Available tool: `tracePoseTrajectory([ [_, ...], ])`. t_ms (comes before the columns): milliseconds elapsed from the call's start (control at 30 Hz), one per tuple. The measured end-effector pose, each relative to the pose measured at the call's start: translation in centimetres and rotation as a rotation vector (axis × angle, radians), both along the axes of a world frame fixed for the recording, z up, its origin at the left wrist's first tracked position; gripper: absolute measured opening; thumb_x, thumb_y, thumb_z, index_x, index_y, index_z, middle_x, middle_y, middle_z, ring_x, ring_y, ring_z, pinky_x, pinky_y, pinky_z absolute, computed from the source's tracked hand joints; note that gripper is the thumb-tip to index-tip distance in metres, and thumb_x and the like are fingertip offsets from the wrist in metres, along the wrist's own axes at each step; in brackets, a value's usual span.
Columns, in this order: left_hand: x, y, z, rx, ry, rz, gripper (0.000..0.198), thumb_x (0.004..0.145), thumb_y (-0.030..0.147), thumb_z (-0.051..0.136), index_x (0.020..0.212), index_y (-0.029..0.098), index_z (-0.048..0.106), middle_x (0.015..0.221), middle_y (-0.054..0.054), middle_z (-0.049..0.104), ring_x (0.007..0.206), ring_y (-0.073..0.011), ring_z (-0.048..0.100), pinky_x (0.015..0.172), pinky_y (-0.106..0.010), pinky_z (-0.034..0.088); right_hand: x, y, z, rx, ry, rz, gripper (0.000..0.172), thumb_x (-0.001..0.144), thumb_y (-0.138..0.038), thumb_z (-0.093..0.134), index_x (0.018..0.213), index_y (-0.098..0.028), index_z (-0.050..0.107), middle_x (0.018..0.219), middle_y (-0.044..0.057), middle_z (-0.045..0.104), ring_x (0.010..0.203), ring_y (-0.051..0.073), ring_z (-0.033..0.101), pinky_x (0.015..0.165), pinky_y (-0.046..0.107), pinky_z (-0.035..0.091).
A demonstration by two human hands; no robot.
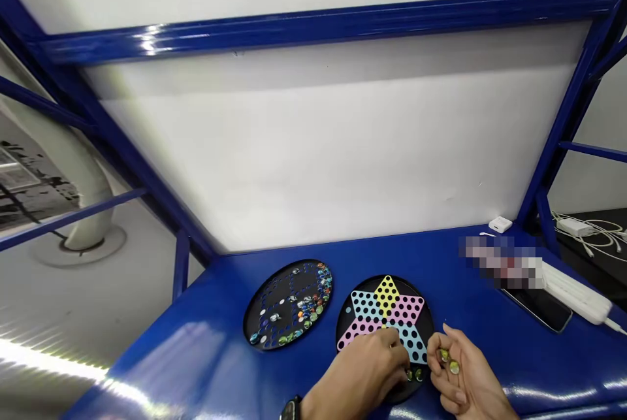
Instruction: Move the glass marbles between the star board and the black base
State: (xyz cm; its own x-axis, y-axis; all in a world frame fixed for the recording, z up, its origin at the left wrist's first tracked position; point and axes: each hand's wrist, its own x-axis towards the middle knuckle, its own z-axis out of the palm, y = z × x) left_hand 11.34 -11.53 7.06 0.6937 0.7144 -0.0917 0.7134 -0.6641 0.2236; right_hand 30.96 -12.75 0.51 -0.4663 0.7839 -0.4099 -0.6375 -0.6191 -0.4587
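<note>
A round black Chinese checkers board [411, 310] lies on the blue table, with a star of yellow, pink and blue points dotted with black holes. My left hand [368, 368] reaches over its near part, fingers bent down and closed; the fingertips and anything between them are hidden. Beside those fingers, two yellow-green marbles [418, 375] rest at the board's near right. Palm up, my right hand [467, 371] is cupped at the board's right edge, its curled fingers holding yellow-green marbles [454, 367], two of which show.
Left of the board is a second round black board [267, 306] with many mixed marbles on it. At the right lie a phone [539, 307], a white power strip [573, 289] and a small white case [500, 224]. A blue frame with a white panel [323, 152] rises behind.
</note>
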Motion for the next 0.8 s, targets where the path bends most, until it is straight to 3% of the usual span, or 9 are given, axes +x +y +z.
tracePoseTrajectory([
  [100,0.7,-0.5,1.7,-0.04,-0.257,0.069,0.011,0.095,0.023,0.058,0.101,0.027,0.066,0.098,0.003,0.067,0.088,-0.0103,0.062,0.075,-0.018,0.045,-1.6,-0.8,-0.3,-0.057,0.028,0.04,0.042,0.067,-0.053,0.079,0.068,-0.015,0.06,0.053,-0.004,0.059,0.026,0.0,0.032,0.029,0.013,0.013],
  [167,1.8,-0.8,1.9,-0.058,-0.296,0.045,0.012,0.094,0.023,0.06,0.103,0.028,0.066,0.099,0.003,0.067,0.089,-0.0109,0.061,0.078,-0.018,0.045,-2.7,-1.3,-0.9,-0.107,0.063,0.026,0.04,0.067,-0.051,0.079,0.065,-0.017,0.058,0.046,-0.006,0.054,0.027,0.002,0.034,0.029,0.013,0.015],
  [267,2.8,-1.2,1.3,-0.085,-0.256,-0.014,0.018,0.088,0.03,0.068,0.105,0.03,0.064,0.102,0.004,0.068,0.092,-0.0138,0.06,0.081,-0.022,0.046,-3.3,-1.7,-1.7,-0.21,0.102,-0.031,0.041,0.07,-0.044,0.078,0.057,-0.018,0.049,0.041,-0.008,0.046,0.027,0.001,0.028,0.03,0.012,0.015],
  [333,2.7,-1.3,0.6,-0.095,-0.297,0.028,0.024,0.088,0.032,0.068,0.111,0.03,0.062,0.108,0.003,0.067,0.095,-0.0139,0.059,0.083,-0.022,0.046,-2.7,-1.5,-1.7,-0.268,0.084,-0.045,0.039,0.07,-0.04,0.078,0.058,-0.017,0.048,0.044,-0.007,0.049,0.027,-0.001,0.023,0.03,0.012,0.012],
  [467,1.0,-1.4,-0.8,-0.03,-0.284,0.137,0.019,0.095,0.017,0.052,0.108,0.028,0.062,0.105,0.002,0.065,0.093,-0.0134,0.059,0.079,-0.023,0.044,-0.4,-0.7,-0.6,-0.17,0.019,-0.16,0.034,0.073,-0.038,0.077,0.068,-0.018,0.05,0.052,-0.008,0.052,0.028,-0.002,0.023,0.031,0.013,0.01],
  [667,0.5,-0.7,-3.0,0.138,-0.004,-0.103,0.011,0.099,0.024,0.051,0.102,0.026,0.061,0.097,0.002,0.064,0.082,-0.0148,0.056,0.071,-0.029,0.039,0.7,-0.1,-0.5,-0.044,-0.051,-0.24,0.038,0.076,-0.046,0.074,0.072,-0.018,0.049,0.058,-0.008,0.051,0.03,-0.002,0.026,0.032,0.014,0.012],
  [800,1.2,-0.3,-3.5,0.27,0.063,-0.184,0.009,0.099,0.027,0.052,0.099,0.024,0.06,0.094,0.001,0.064,0.081,-0.017,0.056,0.066,-0.033,0.037,0.1,-0.1,-0.9,-0.031,-0.047,-0.23,0.038,0.075,-0.048,0.074,0.073,-0.018,0.05,0.058,-0.008,0.052,0.029,-0.002,0.026,0.032,0.013,0.012],
])
